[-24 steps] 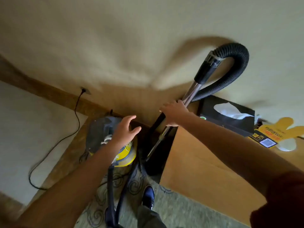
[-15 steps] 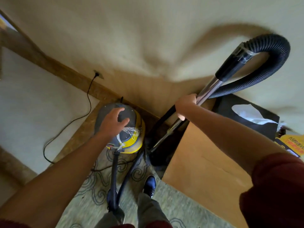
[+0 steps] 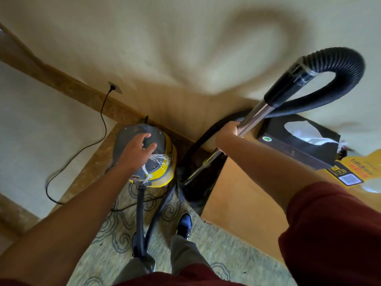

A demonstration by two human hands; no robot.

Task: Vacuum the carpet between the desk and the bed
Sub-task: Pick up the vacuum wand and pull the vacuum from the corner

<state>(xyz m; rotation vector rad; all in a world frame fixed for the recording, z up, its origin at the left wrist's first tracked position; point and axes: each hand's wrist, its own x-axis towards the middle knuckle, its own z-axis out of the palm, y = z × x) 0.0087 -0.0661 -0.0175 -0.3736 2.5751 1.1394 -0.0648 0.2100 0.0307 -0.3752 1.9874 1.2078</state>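
— Far left? Power cord plugged into wall socket, slack across the floor.
— Then? Left hand, grip loose, fingers spread over canister vacuum lid; touching or just above, hard to tell. Probably after a switch.
— Carpet? Underfoot, patterned, not yet swept.
— Right? Right hand, grip wrapped round metal wand, lifted clear beside worktop carrying tissue box.
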